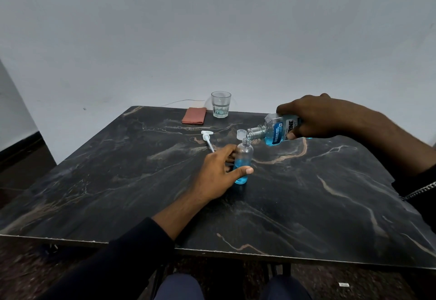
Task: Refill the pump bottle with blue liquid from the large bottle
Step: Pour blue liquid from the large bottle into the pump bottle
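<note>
A small clear pump bottle (244, 158) stands upright on the dark marble table (118, 181), its lower half filled with blue liquid and its neck uncapped. My left hand (219, 169) grips it from the left, thumb across its front. My right hand (313, 118) holds the large bottle (276, 129) tipped nearly level, its open mouth right above the small bottle's neck. Blue liquid lies in the large bottle's lower side. The white pump head (208, 139) with its tube lies on the table to the left. A clear cap (240, 134) stands behind the small bottle.
A drinking glass (220, 104) stands at the table's far edge with a folded reddish cloth (194, 115) to its left. A thin wire runs along the wall behind them. The table's near edge is close to my knees.
</note>
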